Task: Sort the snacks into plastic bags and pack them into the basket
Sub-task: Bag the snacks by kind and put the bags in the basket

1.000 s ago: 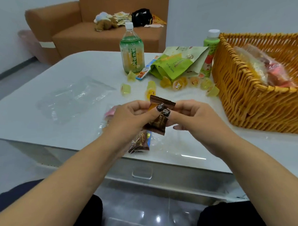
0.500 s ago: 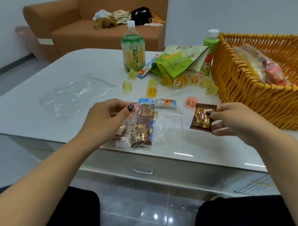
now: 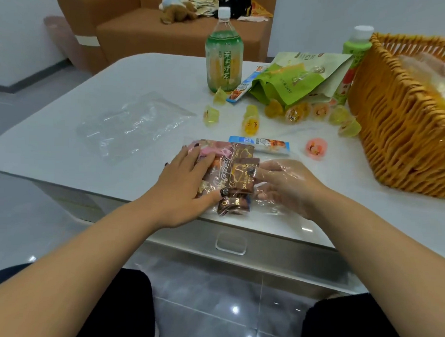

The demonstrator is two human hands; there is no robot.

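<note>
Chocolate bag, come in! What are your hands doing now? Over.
Left hand flat on clear bag, pinning it. Right hand inside bag, fingers pinching brown chocolate packet. Jelly cups loose before basket.

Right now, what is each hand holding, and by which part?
The right hand, inside the clear plastic bag, pinches a brown chocolate packet by its right edge. The left hand holds nothing, pressing the bag flat.
</note>
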